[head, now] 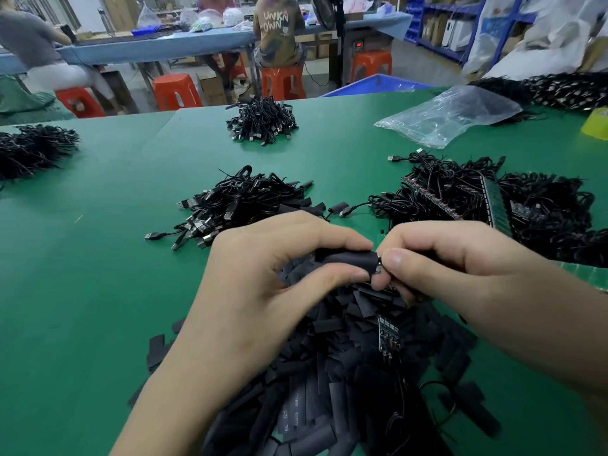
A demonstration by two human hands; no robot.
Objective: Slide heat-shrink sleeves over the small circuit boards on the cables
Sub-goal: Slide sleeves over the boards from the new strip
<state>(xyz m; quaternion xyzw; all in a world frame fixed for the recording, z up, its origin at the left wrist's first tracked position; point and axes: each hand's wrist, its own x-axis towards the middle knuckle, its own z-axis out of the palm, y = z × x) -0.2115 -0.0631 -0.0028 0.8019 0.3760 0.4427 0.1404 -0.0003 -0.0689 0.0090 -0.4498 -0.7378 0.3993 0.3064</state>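
My left hand (263,291) pinches a black heat-shrink sleeve (348,258) between thumb and fingers. My right hand (460,268) pinches the end of a cable's small circuit board (378,268) right at the sleeve's mouth; most of the board is hidden by the fingers and the sleeve. Both hands hover over a big heap of loose black sleeves (329,373). A small panel of dark circuit boards (389,334) lies on that heap under my right hand.
A pile of sleeved USB cables (243,205) lies just beyond my hands, with another pile (261,121) farther back. At the right sits a tangle of cables with board strips (477,199), behind it a clear plastic bag (450,113). The mat (98,274) is green. People sit on orange stools at the back.
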